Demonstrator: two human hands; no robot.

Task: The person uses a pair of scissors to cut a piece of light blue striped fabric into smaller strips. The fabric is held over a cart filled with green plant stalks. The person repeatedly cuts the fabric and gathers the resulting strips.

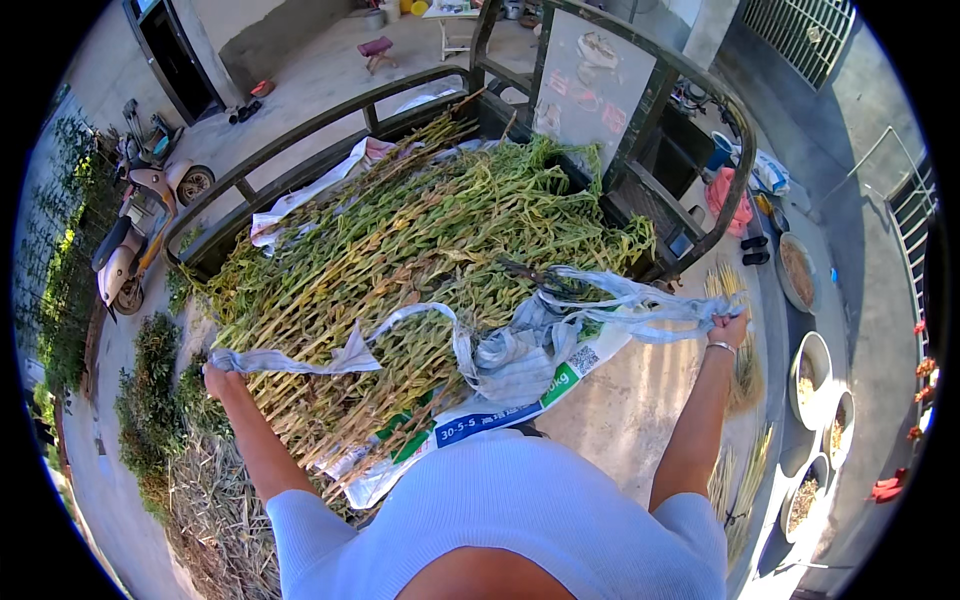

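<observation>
The cart point(640, 195) was the largest thing there, its bed filled nearly from rail to rail. The stalks point(400, 250) lay loaded in it, leafy heads toward the far end and cut ends toward the person. A sack point(490, 420), white with blue and green bands, lay along the near edge.

The cloth point(520, 360), pale and torn into strips, was over the stalks, between the hands. It looked only partly drawn out: one length ran leftward and several strands rightward, while the middle was bunched and seemed left to untangle. No strip visibly bound the stalks.

The right hand point(728, 330) was clenched around the gathered strands, the left hand point(222, 378) around the other end. Smallest was a dark tool point(540, 275), perhaps scissors, beside the bunch.
</observation>
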